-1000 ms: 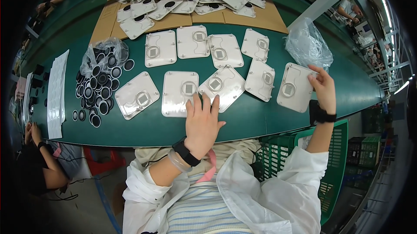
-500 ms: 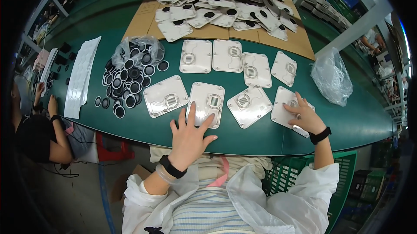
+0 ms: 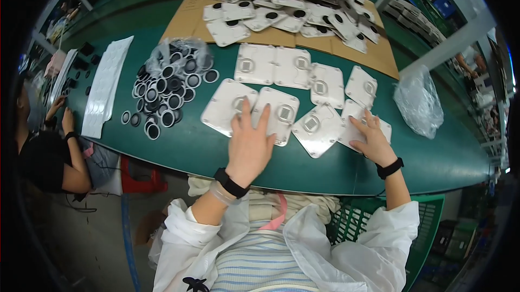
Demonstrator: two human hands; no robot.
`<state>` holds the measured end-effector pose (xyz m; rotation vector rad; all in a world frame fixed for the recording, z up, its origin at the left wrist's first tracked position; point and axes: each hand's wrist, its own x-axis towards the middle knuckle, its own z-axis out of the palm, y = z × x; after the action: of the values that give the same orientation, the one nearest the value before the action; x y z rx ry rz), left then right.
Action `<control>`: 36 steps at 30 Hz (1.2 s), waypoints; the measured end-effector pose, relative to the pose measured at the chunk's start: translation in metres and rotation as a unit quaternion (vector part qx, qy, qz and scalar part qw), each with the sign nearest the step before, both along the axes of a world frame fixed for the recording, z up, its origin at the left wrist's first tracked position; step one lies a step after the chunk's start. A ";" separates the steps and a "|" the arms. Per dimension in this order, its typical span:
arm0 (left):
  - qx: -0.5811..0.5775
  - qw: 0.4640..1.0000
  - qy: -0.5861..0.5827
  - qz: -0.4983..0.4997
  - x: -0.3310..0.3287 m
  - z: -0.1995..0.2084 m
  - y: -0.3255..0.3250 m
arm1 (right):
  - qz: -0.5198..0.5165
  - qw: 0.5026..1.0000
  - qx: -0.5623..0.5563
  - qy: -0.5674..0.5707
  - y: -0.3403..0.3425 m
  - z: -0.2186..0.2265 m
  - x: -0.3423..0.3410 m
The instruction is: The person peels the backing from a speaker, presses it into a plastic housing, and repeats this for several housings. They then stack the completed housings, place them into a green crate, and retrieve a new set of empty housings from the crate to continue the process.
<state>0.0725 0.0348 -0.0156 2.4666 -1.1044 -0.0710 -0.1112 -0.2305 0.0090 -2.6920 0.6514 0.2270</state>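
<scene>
Several white plastic panels lie in two rows on the green table, each with a round slotted grille. My left hand (image 3: 250, 146) is open, its fingers spread across the two panels at the left of the near row, the left panel (image 3: 221, 109) and its neighbour (image 3: 277, 129). Those two sit side by side, their edges about touching. Fingers apart, my right hand (image 3: 375, 139) rests on the rightmost near panel (image 3: 352, 112). Between my hands lies a tilted panel (image 3: 319, 139). The far row includes a panel (image 3: 254, 53) close to another (image 3: 290, 75), and a right-end panel (image 3: 357, 80).
To the left spreads a pile of black, pale-rimmed rings (image 3: 162, 99), partly in a clear bag (image 3: 203, 53). White sheets (image 3: 105, 89) lie beyond them. More panels are heaped on cardboard (image 3: 187, 18) at the back. A crumpled plastic bag (image 3: 418, 102) sits right. A co-worker (image 3: 46, 156) works at far left.
My left hand has moved right and away from me, and the two panels by it have shifted the same way, closer together. The right-end near panel has moved up toward the far row.
</scene>
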 end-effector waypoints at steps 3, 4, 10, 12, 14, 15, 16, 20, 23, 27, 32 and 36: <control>-0.145 0.989 0.013 -0.003 0.004 0.001 0.014 | -0.004 0.999 -0.011 -0.051 -0.008 -0.006 -0.008; -0.167 0.985 0.034 -0.008 0.007 0.005 0.022 | 0.013 0.998 -0.004 -0.057 -0.008 -0.009 -0.008; -0.175 0.973 -0.066 0.132 0.068 0.004 0.097 | -0.074 0.987 -0.017 -0.140 -0.001 0.000 -0.010; -0.131 0.960 -0.106 0.226 0.107 -0.005 0.132 | -0.067 0.987 -0.007 -0.149 0.004 0.005 -0.005; -0.102 0.949 -0.122 0.272 0.146 -0.012 0.169 | -0.066 0.986 0.005 -0.156 0.011 0.008 -0.002; -0.109 0.957 -0.068 0.258 0.165 -0.012 0.183 | -0.061 0.985 0.008 -0.158 0.013 0.009 -0.001; -0.117 0.963 -0.013 0.243 0.181 -0.014 0.193 | -0.062 0.985 0.009 -0.161 0.015 0.010 0.000; -0.046 0.981 -0.038 0.186 0.206 -0.006 0.196 | -0.066 0.986 0.021 -0.155 0.017 0.008 0.000; -0.008 0.981 -0.026 0.191 0.213 -0.009 0.183 | -0.072 0.987 0.030 -0.137 0.016 0.006 -0.002; 0.020 0.983 -0.024 0.183 0.219 -0.010 0.166 | -0.064 0.992 0.023 -0.106 0.016 0.004 -0.004; 0.031 0.991 -0.032 0.123 0.230 -0.012 0.170 | -0.067 0.994 0.032 -0.086 0.020 0.007 -0.001; -0.043 0.995 0.048 0.073 0.246 -0.011 0.179 | -0.066 0.993 0.040 -0.084 0.022 0.009 0.000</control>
<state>0.3185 0.2143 -0.0266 2.4323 -0.8676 -0.0952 -0.1107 -0.2085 0.0182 -2.5456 0.7475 -0.0090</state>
